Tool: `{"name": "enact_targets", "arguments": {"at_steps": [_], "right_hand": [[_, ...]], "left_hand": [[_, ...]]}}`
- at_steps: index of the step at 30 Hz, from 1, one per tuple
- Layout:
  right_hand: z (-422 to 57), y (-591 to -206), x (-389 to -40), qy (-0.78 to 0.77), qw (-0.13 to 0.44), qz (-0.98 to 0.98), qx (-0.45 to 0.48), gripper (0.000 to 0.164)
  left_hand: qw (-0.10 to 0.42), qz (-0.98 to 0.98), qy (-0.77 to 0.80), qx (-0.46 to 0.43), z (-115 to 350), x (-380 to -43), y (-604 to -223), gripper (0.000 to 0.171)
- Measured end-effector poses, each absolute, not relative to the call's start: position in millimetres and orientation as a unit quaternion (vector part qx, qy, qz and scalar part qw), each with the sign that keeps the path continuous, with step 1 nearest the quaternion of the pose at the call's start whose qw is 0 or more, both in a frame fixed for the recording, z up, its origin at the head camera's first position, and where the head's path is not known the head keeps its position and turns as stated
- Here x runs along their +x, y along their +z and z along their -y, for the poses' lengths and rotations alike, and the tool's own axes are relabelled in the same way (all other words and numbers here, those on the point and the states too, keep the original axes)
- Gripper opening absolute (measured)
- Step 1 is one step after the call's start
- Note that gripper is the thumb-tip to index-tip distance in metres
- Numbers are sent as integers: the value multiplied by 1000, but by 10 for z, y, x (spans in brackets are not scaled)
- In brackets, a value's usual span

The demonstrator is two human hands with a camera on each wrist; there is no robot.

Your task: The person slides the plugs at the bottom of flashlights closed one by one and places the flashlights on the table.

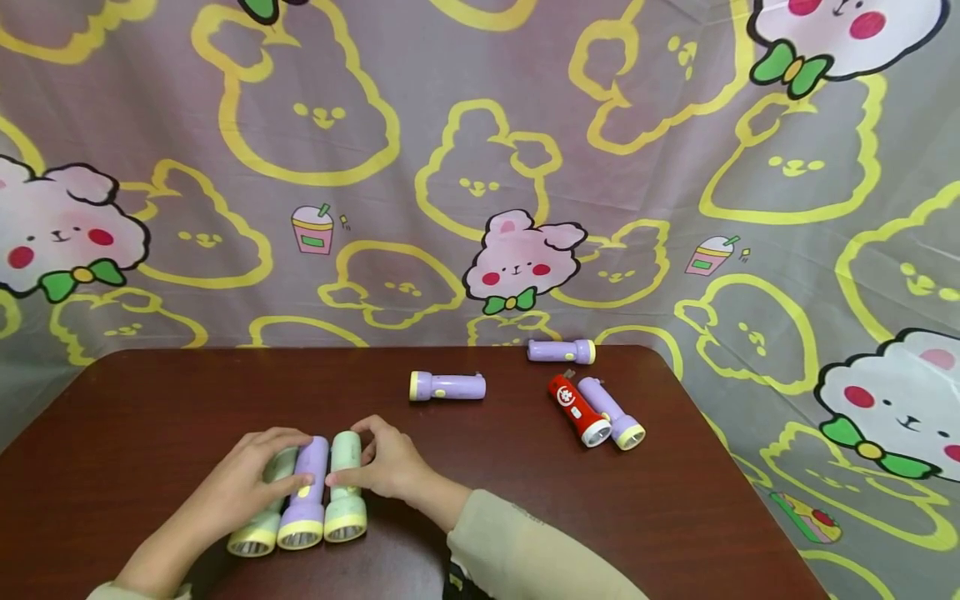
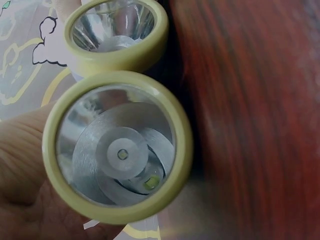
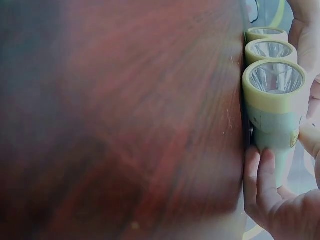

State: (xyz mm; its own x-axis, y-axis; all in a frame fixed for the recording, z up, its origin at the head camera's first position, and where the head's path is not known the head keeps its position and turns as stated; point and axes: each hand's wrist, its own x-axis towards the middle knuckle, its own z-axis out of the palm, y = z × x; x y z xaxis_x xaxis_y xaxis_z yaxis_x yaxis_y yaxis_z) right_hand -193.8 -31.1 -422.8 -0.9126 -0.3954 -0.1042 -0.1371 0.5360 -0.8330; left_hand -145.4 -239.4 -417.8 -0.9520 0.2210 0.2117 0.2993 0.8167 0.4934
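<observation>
Three flashlights lie side by side at the table's front left, lenses facing me. My left hand [image 1: 243, 479] arches over the left green flashlight [image 1: 258, 531], its thumb and fingertips on the middle purple flashlight [image 1: 305, 508]. At the right end of the row, my right hand [image 1: 393, 462] holds the other green flashlight [image 1: 346, 504] between thumb and fingers. The left wrist view has a flashlight's round lens [image 2: 120, 150] up close, with yellow rim. In the right wrist view, fingers [image 3: 267, 175] touch the nearest green flashlight's body [image 3: 275, 125].
Farther back on the brown table [image 1: 225, 383] lie a purple flashlight [image 1: 457, 387] and another purple one [image 1: 558, 352] near the back edge. To the right, a red flashlight [image 1: 577, 408] rests beside a purple flashlight [image 1: 609, 408]. A patterned cloth [image 1: 420, 192] hangs behind the table.
</observation>
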Motion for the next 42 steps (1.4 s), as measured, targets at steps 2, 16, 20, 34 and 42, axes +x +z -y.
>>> {"name": "enact_targets", "arguments": {"at_steps": [2, 16, 20, 34, 42], "right_hand": [[311, -4226, -1942, -455, 143, -865, -154, 59], [282, -4216, -1937, -449, 142, -867, -164, 61], [270, -4235, -1925, -457, 144, -862, -165, 60], [180, -4236, -1902, -519, 172, -820, -171, 53], [63, -4230, -1947, -511, 168, -823, -183, 50]], "left_hand": [[73, 950, -270, -138, 2393, -1459, -4178, 46], [66, 950, -272, -137, 2383, -1468, -4177, 45], [62, 951, -273, -133, 2385, -1465, -4181, 45], [61, 950, -275, -133, 2400, -1466, -4193, 45], [74, 948, -276, -138, 2395, -1459, -4200, 45]]}}
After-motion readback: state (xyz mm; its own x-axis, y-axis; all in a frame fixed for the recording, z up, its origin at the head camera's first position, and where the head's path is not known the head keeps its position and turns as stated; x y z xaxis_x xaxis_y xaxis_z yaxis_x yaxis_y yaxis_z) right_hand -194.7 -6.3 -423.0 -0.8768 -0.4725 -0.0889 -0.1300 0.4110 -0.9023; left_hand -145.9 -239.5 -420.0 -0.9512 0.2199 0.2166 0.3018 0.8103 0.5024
